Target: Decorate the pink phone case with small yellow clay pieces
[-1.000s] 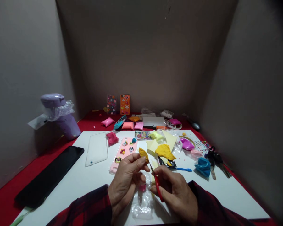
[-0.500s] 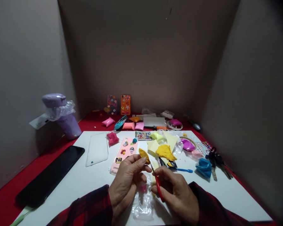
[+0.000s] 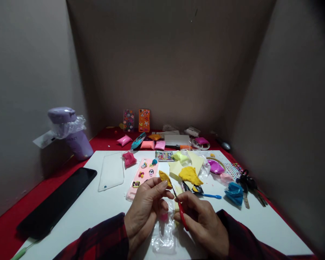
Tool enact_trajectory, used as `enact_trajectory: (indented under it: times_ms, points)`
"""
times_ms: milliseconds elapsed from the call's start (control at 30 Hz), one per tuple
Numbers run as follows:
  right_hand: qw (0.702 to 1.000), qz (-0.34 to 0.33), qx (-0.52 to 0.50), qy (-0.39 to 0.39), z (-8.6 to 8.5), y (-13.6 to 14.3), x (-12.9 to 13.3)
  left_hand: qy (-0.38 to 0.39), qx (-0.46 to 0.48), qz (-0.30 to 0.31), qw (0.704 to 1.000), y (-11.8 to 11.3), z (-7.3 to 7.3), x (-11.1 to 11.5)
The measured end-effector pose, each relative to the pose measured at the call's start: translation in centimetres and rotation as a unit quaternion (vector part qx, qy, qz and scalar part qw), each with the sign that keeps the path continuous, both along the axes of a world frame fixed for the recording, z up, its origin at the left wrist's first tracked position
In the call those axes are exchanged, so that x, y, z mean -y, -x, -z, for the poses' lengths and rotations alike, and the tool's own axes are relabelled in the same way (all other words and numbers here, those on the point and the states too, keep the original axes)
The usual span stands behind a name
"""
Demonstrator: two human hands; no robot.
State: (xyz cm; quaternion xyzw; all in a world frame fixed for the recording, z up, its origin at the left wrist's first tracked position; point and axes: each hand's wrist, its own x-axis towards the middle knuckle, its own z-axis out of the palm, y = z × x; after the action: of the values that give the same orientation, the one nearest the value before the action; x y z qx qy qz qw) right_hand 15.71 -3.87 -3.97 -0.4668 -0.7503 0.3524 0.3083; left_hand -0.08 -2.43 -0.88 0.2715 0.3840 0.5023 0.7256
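Between thumb and fingers, my left hand (image 3: 148,207) pinches a flattened piece of yellow clay (image 3: 165,178), raised above the board. My right hand (image 3: 204,218) grips a small red-handled tool (image 3: 182,216) whose thin dark metal tip reaches the lower edge of that piece; whether it is scissors or a knife I cannot tell. Under both hands lies a clear plastic bag (image 3: 164,238) with something pink in it. Behind them sits a larger lump of yellow clay (image 3: 190,175) on pale yellow paper. A pink phone case (image 3: 141,180) with small decorations is partly hidden by my left hand.
A white board (image 3: 81,224) covers the red cloth. At left are a black phone (image 3: 58,204), a clear case (image 3: 111,172) and a purple tumbler (image 3: 78,142). To the right lie a blue clay packet (image 3: 234,193), keys (image 3: 246,200) and a blue plastic tool (image 3: 211,196). Decorated cases (image 3: 144,120) stand behind.
Almost nothing differs. Both hands keep the same hold, and the red-handled tool has shifted very slightly at the yellow piece.
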Motion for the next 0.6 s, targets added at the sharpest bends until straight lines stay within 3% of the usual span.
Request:
enact_trajectory:
  times_ms: [267,600]
  points:
    - [1.0,0.001,0.0,0.006,0.06,0.06,-0.08,-0.029,-0.011,-0.02,0.999,-0.06,-0.01,-0.05]
    - [1.0,0.019,0.02,0.008,-0.8,0.4,0.17,-0.025,-0.035,0.006,0.999,0.06,-0.02,0.01]
